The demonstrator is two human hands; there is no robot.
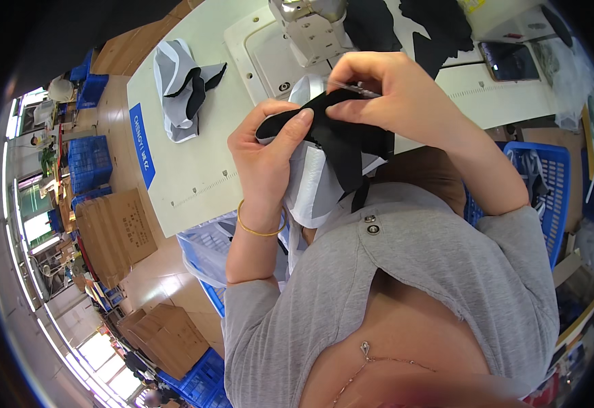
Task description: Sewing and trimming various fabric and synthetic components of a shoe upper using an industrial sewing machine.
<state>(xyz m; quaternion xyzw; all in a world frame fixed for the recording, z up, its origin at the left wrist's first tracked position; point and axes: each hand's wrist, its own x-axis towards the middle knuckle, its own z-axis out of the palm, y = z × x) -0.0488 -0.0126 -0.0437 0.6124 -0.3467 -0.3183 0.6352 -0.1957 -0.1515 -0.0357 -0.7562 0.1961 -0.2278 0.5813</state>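
Beyond grey knit shirt (440, 251), pinching black-and-white fabric piece (341, 153) by its upper end with left hand (266, 146) and right hand (396, 95).

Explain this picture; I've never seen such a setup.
No robot here: this is the view from a fisheye camera worn on the head and looking down, so straight edges bend. The wearer's bare left hand grips a black, white and grey fabric piece. The bare right hand, at its black part, holds a thin shiny object too blurred to name. A sewing machine stands on the pale table, with a second fabric piece at left, and black fabric and a smartphone at right.
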